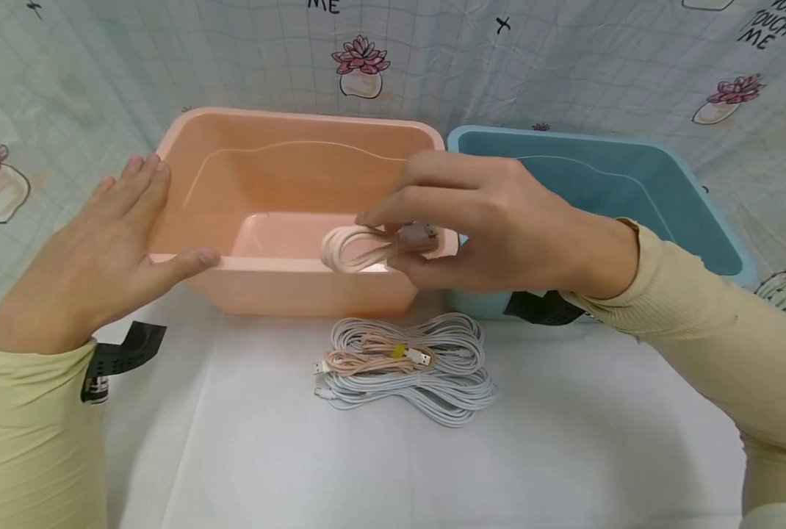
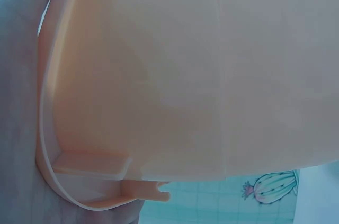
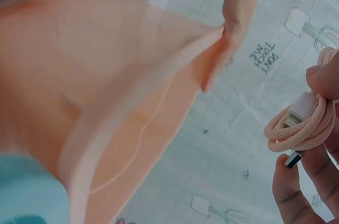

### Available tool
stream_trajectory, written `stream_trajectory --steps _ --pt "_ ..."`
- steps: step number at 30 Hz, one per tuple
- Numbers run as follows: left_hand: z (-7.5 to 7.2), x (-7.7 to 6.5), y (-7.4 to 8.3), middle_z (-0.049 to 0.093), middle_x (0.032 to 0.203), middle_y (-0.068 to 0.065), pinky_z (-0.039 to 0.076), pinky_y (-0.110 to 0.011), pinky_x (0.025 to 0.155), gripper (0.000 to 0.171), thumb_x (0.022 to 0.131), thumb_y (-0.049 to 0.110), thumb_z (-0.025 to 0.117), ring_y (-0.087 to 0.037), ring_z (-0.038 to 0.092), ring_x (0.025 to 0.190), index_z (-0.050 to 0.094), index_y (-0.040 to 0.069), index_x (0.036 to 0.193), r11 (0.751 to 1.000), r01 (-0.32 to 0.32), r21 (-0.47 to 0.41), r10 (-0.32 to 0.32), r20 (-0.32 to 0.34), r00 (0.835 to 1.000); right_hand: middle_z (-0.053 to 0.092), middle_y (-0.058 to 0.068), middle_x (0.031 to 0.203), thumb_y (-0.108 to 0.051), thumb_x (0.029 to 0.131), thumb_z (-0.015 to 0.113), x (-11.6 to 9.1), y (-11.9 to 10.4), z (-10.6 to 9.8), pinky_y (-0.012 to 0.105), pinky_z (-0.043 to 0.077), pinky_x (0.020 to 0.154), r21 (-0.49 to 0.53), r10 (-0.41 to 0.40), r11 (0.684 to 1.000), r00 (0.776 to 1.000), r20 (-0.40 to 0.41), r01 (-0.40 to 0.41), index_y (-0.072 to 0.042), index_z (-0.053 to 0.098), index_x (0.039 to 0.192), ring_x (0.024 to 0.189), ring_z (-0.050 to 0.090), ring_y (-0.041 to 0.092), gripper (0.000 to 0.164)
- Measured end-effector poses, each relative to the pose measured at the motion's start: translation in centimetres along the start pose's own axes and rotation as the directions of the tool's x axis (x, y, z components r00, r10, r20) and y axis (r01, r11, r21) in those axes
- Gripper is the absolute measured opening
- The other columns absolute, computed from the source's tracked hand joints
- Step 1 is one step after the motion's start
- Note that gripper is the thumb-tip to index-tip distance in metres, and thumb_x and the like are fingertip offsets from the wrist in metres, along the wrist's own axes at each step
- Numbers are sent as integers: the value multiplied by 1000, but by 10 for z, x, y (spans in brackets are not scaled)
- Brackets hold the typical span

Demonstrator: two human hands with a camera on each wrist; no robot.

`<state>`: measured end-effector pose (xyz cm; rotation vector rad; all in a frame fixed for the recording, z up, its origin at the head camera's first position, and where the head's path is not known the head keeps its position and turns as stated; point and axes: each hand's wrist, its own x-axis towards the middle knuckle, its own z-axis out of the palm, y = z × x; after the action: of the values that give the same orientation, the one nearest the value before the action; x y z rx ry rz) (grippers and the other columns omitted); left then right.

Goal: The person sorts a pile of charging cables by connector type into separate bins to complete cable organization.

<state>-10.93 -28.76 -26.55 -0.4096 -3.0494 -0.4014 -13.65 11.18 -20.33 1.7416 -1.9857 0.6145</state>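
Your right hand point(image 1: 499, 228) pinches a braided, looped pink cable point(image 1: 350, 250) above the front rim of the smooth peach bin point(image 1: 287, 288); your left hand point(image 1: 112, 246) rests straight-fingered on its left rim. Beside it stands a rounded blue bin point(image 1: 594, 162). Nearer you, a yellow-tied coil point(image 1: 360, 362) tops looped white cable point(image 1: 455, 400).

Held cable point(image 3: 304, 136) pale pink — peach bin point(image 1: 294, 290), blue bin point(image 1: 568, 160) — lower coil point(image 1: 459, 375) white; backdrop point(image 1: 426, 81) gridded, pink succulents point(image 1: 361, 56).
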Motion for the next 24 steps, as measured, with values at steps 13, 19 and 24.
stream_trajectory --steps 13,19,24 --pt "-2 1 0 -7 175 -8 -8 -44 135 106 97 64 55 -31 -9 165 -1 4 165 1000 -3 -9 3 6 1000 67 3 95 -20 94 73 22 22 -10 17 46 68 -18 122 993 991 55 -121 -10 74 118 79 54 5 26" --pt "-1 0 0 -7 175 -7 -7 -44 135 107 97 64 56 -30 -9 165 -2 7 166 1000 0 -9 0 0 1000 69 4 98 -17 93 73 33 31 -9 21 48 70 -22 172 985 981 88 -171 -10 73 119 82 58 10 26" --pt "-2 -1 1 -6 175 -7 -7 -42 135 106 97 63 56 -28 -9 165 -2 7 166 1000 -2 -9 2 5 1000 68 5 99 -20 93 76 42 37 -6 25 53 74 -25 266 964 955 127 -265 -12 73 122 89 60 14 30"
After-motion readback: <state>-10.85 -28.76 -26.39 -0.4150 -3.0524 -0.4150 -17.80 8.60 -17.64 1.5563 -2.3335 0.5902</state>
